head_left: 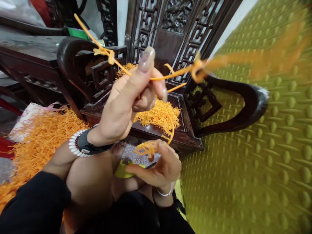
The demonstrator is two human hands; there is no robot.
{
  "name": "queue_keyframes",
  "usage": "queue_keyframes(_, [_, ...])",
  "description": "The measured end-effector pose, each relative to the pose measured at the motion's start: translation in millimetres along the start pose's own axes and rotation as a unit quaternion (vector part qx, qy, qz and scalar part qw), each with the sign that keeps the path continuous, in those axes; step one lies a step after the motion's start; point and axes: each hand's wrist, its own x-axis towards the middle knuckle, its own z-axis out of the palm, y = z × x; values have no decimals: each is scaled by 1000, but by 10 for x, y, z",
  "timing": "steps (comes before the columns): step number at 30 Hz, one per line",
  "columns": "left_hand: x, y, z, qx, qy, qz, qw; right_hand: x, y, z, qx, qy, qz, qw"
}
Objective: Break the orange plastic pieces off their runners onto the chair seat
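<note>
My left hand (129,97), with a watch at the wrist, is raised and pinches a thin orange cord (170,76) between thumb and fingers. The cord runs up left to a knot (110,57) and right to another knot (197,70), then blurs away toward the upper right. My right hand (158,165), wearing a thin bracelet, is lower and closed on a small tangled bunch of orange threads (146,149). A loop of cord curves from that bunch up to my left hand.
A dark carved wooden chair (243,107) stands in front, with a pile of orange threads (158,115) on its seat. A bigger heap of orange threads (41,136) lies at left beside a white bag (26,118). A yellow-green bumpy surface (255,162) fills the right.
</note>
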Motion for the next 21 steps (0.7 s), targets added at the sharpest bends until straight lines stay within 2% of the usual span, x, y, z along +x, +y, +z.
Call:
queue_keyframes(3, [-7, -28, 54, -21, -4, -8, 1000, 105, -45, -13, 31, 74, -26, 996])
queue_keyframes(6, [-8, -51, 70, -28, -5, -23, 999, 99, -35, 4, 46, 130, 0, 990])
queue_keyframes(8, [-13, -51, 74, -33, -16, -31, 999, 64, -25, 20, 67, 189, 40, 979])
queue_keyframes(10, [-21, -38, 79, -35, -22, -42, 998, 32, -25, 31, 89, 242, 109, 960])
queue_keyframes(12, [-28, -17, 79, -37, -17, -41, 998, 13, -35, 28, 101, 269, 184, 940])
queue_keyframes(16, [-17, 6, 37, -35, -2, -4, 999, -21, -54, -46, 164, 244, 274, 916])
queue_keyframes(18, [4, 3, 5, -32, 7, 11, 999, -41, -60, -111, 253, 190, 309, 897])
queue_keyframes(21, [35, -1, -29, -22, 21, 21, 999, -66, -64, -195, 372, 120, 351, 851])
